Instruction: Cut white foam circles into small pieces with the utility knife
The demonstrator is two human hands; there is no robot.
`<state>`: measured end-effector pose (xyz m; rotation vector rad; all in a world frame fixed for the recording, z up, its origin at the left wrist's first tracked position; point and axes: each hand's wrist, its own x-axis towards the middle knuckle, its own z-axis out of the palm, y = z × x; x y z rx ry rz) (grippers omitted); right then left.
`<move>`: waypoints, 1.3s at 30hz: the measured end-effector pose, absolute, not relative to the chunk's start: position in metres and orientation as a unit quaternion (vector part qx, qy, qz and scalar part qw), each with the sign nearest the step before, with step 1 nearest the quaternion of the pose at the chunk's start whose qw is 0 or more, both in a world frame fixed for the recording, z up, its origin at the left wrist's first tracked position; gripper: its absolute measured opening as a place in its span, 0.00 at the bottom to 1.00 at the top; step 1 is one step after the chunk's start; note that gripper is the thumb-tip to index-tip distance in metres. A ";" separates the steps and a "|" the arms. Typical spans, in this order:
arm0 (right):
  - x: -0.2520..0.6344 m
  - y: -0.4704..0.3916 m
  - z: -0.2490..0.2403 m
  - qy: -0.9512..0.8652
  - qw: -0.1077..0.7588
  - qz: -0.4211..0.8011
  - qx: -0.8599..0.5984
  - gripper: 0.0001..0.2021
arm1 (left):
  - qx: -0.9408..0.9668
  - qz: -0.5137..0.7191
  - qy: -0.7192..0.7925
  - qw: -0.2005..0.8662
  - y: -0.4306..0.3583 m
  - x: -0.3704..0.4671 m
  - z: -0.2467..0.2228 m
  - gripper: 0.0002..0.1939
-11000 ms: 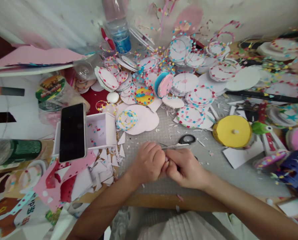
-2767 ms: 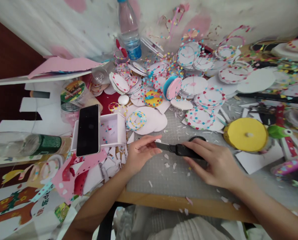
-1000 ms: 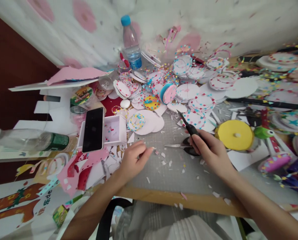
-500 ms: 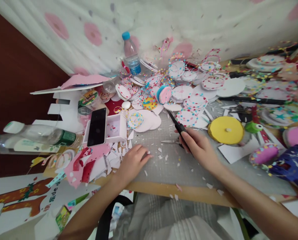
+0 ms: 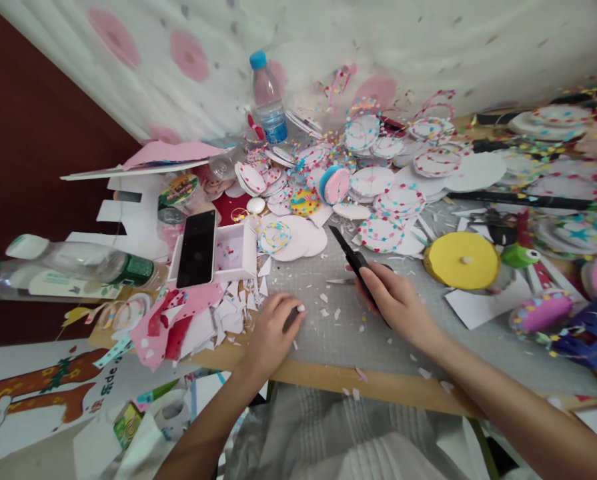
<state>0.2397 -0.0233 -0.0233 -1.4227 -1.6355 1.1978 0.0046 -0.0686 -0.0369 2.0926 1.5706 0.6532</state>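
A black utility knife [image 5: 354,256] is gripped in my right hand [image 5: 391,297], its dark tip pointing up and left over the grey cutting mat [image 5: 323,360]. Beside that hand lies a pair of scissors, of which a silver blade [image 5: 339,281] shows; the rest is mostly hidden. My left hand [image 5: 273,333] rests by the mat's front left part, thumb and forefinger curled together at the tips. A tiny white bit [image 5: 301,308] shows at those fingertips; whether it is a paper scrap or a nail I cannot tell. Small white paper scraps [image 5: 337,313] lie between the hands.
White card discs [image 5: 298,237] and beaded rounds [image 5: 381,232] pile up behind. A yellow round box [image 5: 461,260] sits right. On the left are a phone [image 5: 197,248] on a white box [image 5: 248,253], plastic bottles [image 5: 88,260] and paper offcuts [image 5: 228,313]. A blue-capped bottle [image 5: 269,100] stands behind.
The camera view has shifted slightly. The fingers of my left hand have curled in from lying flatter, and its thumb now bends toward the forefinger. My right hand keeps hold of the utility knife.
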 end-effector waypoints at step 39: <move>0.226 -0.105 -0.024 -0.773 0.106 0.361 -0.511 0.26 | 0.745 0.279 0.583 0.165 -0.073 0.001 -0.050 0.05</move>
